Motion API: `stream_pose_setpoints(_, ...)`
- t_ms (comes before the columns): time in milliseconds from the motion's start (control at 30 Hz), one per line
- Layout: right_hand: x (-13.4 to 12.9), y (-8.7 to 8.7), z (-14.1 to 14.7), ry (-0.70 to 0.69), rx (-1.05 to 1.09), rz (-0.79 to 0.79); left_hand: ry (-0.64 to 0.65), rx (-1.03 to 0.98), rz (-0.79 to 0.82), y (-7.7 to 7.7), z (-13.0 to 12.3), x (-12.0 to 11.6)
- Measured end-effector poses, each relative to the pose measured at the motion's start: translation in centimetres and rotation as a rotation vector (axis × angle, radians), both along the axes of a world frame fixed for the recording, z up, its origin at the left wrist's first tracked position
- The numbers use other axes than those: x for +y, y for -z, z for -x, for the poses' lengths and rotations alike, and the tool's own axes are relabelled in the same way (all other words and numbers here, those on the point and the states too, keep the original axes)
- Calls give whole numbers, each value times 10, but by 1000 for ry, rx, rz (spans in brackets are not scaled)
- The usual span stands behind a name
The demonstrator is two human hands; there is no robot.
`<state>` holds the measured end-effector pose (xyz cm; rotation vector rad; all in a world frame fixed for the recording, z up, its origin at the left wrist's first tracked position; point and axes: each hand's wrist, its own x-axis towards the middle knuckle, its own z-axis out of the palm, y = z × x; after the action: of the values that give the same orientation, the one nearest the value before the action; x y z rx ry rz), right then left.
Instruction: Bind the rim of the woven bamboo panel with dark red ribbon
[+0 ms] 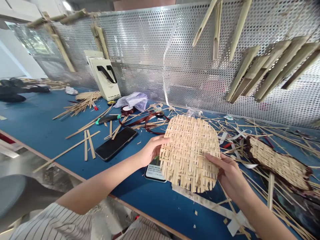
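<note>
Black glass smartphone lies on the blue workbench. Your left hand closes on the left edge of the rounded, pale woven bamboo mat, held centre-frame; your right hand grips its lower right edge, fingers across the weave.

Phone: 6 o'clock, partly hidden beneath the woven bamboo mat; on-screen text too small to read.
Right forearm: 5 o'clock, cut off by the bottom edge.
Split bamboo tubes: 1 o'clock, upper ends cut off by the top edge.
Dark heap: 10 o'clock, blurred at the far end of the bench; kind impossible to tell.
Small red-tipped item: 11 o'clock, too small to identify.
White box: 11 o'clock, printing too small to read.
</note>
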<state>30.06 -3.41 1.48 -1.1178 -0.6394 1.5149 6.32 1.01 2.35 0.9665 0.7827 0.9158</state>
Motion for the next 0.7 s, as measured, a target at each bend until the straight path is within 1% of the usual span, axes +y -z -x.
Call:
stream_pose_setpoints(133,1,2,-2,-8,1,17,13,38,-9,0,-1,0)
stream_pose_setpoints(300,1,1,-3,5,-10,4,-19,49,-45,0,-3,0)
stream_pose_setpoints(533,1,0,-1,63,9,30,-61,103,-73,1,-3,-1)
stream_pose_setpoints(700,2,-1,0,120,44,-5,-62,99,-110,3,-2,0)
